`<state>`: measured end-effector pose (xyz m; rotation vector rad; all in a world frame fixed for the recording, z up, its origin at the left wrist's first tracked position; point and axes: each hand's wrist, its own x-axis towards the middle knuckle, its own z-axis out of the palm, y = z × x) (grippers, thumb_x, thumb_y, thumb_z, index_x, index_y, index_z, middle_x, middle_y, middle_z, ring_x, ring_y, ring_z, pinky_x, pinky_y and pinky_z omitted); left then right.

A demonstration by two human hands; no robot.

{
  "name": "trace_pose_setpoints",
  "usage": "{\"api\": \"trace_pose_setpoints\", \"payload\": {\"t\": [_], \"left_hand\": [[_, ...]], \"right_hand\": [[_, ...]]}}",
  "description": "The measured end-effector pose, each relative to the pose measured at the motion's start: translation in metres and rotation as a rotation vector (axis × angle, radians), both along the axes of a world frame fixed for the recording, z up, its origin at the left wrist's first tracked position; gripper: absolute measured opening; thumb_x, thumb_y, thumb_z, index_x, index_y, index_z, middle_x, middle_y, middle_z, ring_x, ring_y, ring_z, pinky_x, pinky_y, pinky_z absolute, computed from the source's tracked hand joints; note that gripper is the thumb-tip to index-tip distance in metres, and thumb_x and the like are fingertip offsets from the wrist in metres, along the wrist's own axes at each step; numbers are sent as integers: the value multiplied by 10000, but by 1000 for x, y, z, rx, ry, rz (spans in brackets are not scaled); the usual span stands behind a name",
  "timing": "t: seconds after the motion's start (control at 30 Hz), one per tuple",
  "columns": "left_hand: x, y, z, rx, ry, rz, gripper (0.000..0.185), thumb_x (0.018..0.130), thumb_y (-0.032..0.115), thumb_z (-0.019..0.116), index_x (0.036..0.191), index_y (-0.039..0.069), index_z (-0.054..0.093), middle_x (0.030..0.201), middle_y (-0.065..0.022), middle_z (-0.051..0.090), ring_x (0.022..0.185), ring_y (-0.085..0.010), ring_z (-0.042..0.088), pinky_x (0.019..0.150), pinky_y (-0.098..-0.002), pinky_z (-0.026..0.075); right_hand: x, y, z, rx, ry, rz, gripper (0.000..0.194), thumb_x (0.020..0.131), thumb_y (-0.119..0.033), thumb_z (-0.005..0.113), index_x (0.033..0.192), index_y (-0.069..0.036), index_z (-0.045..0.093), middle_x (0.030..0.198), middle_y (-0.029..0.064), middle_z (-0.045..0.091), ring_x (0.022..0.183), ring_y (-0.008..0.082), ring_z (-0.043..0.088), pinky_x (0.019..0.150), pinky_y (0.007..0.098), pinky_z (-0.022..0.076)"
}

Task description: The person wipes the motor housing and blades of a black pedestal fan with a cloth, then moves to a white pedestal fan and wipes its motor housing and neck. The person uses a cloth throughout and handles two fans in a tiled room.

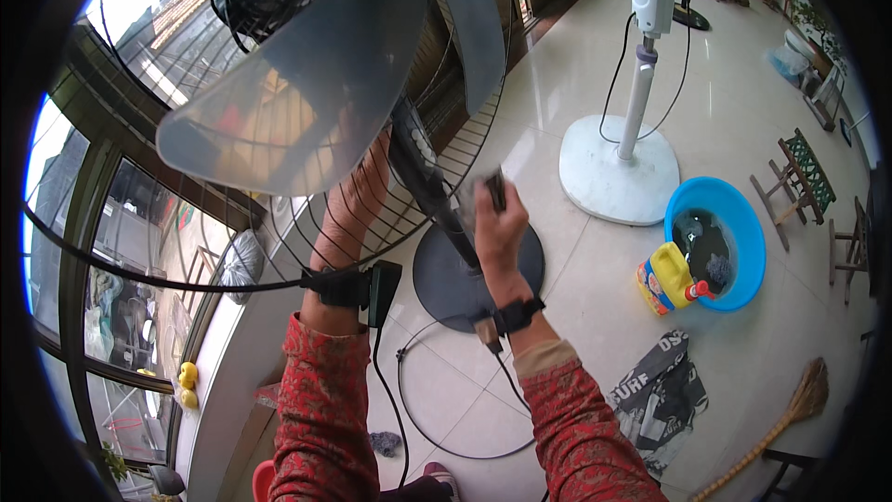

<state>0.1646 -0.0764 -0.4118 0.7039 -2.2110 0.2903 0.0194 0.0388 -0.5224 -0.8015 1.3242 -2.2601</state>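
A pedestal fan stands before me, its translucent blade (293, 118) and wire rear guard (230, 287) filling the upper left. My left hand (377, 152) reaches in behind the blade beside the dark fan pole (426, 181). Blade and wires cover most of it, so its grip is hidden. To the right of the pole, my right hand (503, 233) is closed around a small dark object (495, 189), too blurred to name exactly. Below it lies the round dark fan base (446, 286). A thin hoop (446, 447) rests on the tiles nearer my feet.
A white fan stand (620, 174), a blue basin (751, 272) of dark water and a yellow jug (665, 275) stand at right. A printed cloth (662, 404), a straw broom (780, 411) and a folding stool (801, 181) are also there. Windows and a sill (230, 362) line the left.
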Motion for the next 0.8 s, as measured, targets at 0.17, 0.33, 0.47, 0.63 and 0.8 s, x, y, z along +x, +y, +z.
{"api": "trace_pose_setpoints", "payload": {"t": [0.17,0.33,0.47,0.63,0.8], "left_hand": [[-8,-4,-1,126,203,-133,410,1064,177,554,1408,-27,464,1242,-93,621,1166,-169,590,1009,-273,461],[-12,7,12,107,195,-108,391,1045,183,567,1367,-28,500,1216,-124,619,1136,-219,598,995,-321,475],[-14,19,29,535,246,-87,333,962,51,577,1280,-40,539,1261,-187,578,1189,-362,557,1032,-438,471],[-22,12,24,4,147,-71,269,1051,222,574,1228,20,574,1033,-39,627,962,-147,562,894,-297,462],[-18,5,18,37,208,-77,250,1052,213,585,1213,22,571,1005,-20,625,924,-111,562,863,-262,466]], "right_hand": [[-3,-50,25,-193,56,239,259,998,-180,579,1154,20,635,980,124,683,909,202,651,823,334,523],[3,-29,-47,296,493,126,263,957,-183,536,1101,10,640,1020,219,682,952,381,669,844,437,529],[-16,-5,-68,369,177,98,252,954,-169,531,1069,14,661,896,203,691,819,325,685,759,412,541],[-11,-31,-30,-68,167,203,253,954,-170,553,1090,9,669,867,193,686,776,329,667,739,410,537],[1,-31,-78,274,547,195,209,930,-143,564,1016,26,652,838,244,667,781,417,658,737,448,527]]}}
